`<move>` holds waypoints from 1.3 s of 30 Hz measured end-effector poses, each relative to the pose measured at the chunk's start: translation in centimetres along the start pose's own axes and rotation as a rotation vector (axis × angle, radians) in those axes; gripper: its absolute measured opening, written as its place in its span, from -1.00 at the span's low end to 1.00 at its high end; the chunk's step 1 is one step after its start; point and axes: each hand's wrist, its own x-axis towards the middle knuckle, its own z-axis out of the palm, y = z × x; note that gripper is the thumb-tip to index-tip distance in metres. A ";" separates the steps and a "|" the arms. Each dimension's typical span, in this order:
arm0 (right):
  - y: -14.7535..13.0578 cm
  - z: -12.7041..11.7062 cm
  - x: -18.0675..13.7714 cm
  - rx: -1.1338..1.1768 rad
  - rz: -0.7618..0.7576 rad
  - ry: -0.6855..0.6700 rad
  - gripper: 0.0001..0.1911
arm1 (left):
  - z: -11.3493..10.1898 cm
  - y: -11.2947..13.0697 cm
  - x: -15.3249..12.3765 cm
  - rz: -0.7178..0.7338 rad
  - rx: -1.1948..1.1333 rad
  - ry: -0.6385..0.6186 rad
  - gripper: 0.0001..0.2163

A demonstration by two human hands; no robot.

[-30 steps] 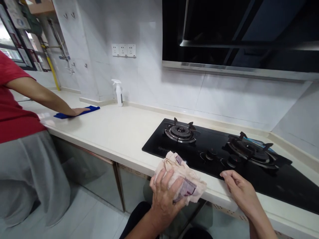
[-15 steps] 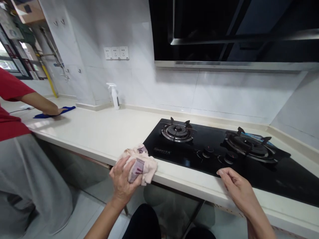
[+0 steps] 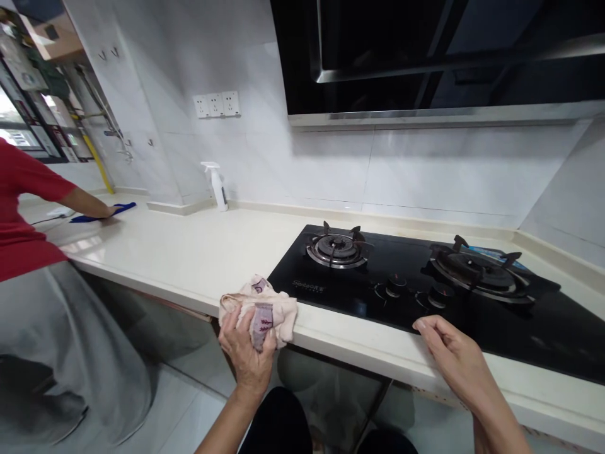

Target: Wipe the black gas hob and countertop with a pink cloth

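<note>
My left hand point(image 3: 249, 356) is closed on a crumpled pale pink cloth point(image 3: 283, 312) with purple patches. The cloth lies over the counter's front edge, beside the left front corner of the black gas stove point(image 3: 331, 296). My right hand point(image 3: 451, 350) hovers at or rests on the stove's front edge, just below the two control knobs point(image 3: 437, 295). Its fingers are curled in against the thumb, and nothing shows between them. Whether it touches the glass, I cannot tell.
A spray bottle point(image 3: 218, 188) stands against the wall on the pale counter point(image 3: 189, 246). At the left, another person in a red top point(image 3: 33, 202) presses a blue cloth point(image 3: 85, 219) on the counter. A black range hood point(image 3: 401, 57) hangs above the stove.
My left hand has shifted slightly down and right on the cloth, uncovering more of its left part. The other person's blue cloth has moved a little left. My right hand has hardly moved.
</note>
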 end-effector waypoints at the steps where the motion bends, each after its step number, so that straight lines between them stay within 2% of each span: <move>1: 0.0 0.0 0.0 0.000 0.010 -0.001 -0.53 | 0.0 0.7 -0.3 0.002 -0.006 -0.008 -0.56; 6: -0.2 -0.2 0.0 -0.023 0.049 -0.004 -0.51 | 0.1 5.2 -2.2 0.028 -0.051 -0.062 -0.56; 10: -0.3 -0.4 0.0 -0.040 0.016 0.012 -0.51 | 0.3 8.6 -3.6 0.079 -0.121 -0.109 -0.58; 15: -0.4 -0.4 0.2 -0.056 -0.013 0.031 -0.48 | 0.4 10.8 -4.6 0.067 -0.174 -0.155 -0.59; 18: -0.4 -0.4 0.2 -0.080 0.008 0.037 -0.49 | 0.1 10.6 -4.4 0.106 -0.193 -0.170 -0.60; 26: -0.4 -0.4 0.2 -0.098 -0.005 0.044 -0.52 | -1.3 8.3 -2.0 0.244 -0.239 -0.226 -0.61; 39: -0.7 -0.4 0.2 -0.054 -0.026 0.011 -0.49 | -1.4 5.4 -1.8 0.234 -0.203 -0.232 -0.59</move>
